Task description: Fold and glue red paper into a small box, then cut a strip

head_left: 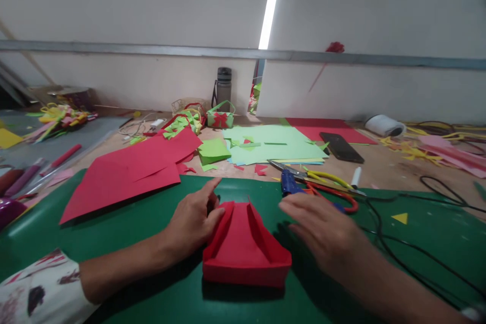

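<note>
Folded red paper tray (243,250) at centre of green cutting mat (114,248) on tabletop. Side walls and near end creased up; far end seems unfinished. Left hand (193,223): fingers loosely spread, pressing its left wall. Right hand (322,230) hovers beside it, fingers wide, empty.

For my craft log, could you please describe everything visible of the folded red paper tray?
The folded red paper tray looks like matte card, wide near the camera, narrowing away, with raised side walls. It lies flat on the green cutting mat. The left hand touches its far left corner; the blurred right hand hovers beside it.
</note>
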`<act>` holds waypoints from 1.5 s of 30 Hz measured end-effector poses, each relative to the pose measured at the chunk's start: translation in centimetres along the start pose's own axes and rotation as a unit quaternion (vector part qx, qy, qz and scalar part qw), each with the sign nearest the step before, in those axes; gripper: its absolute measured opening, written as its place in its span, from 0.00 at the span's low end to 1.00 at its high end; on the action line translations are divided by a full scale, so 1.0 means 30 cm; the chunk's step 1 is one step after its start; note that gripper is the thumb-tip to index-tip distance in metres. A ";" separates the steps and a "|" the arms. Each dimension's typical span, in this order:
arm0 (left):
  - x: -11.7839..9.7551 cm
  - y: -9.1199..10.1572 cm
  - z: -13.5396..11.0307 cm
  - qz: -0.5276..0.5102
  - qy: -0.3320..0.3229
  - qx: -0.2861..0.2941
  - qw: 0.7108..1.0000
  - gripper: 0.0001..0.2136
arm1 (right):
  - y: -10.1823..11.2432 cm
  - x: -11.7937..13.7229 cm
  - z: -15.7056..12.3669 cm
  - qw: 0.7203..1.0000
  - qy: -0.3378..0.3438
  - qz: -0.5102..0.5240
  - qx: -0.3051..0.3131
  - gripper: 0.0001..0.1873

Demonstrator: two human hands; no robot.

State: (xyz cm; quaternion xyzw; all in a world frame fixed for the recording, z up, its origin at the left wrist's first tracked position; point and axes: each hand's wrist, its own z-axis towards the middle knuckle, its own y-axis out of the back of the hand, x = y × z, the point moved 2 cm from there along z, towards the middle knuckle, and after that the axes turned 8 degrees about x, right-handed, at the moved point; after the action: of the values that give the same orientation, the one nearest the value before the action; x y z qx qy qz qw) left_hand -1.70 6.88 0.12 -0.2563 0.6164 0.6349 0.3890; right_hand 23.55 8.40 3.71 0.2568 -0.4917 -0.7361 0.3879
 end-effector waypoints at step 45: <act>-0.035 0.070 -0.038 0.314 -0.233 0.320 0.863 0.26 | -0.151 0.031 0.061 0.979 0.129 0.052 0.152 0.16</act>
State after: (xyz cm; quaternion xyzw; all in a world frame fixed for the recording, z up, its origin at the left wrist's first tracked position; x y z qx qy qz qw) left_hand -2.99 5.71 2.07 0.2447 0.7247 0.5329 0.3619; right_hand 20.19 9.58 0.23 0.3798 -0.5559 -0.5924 0.4424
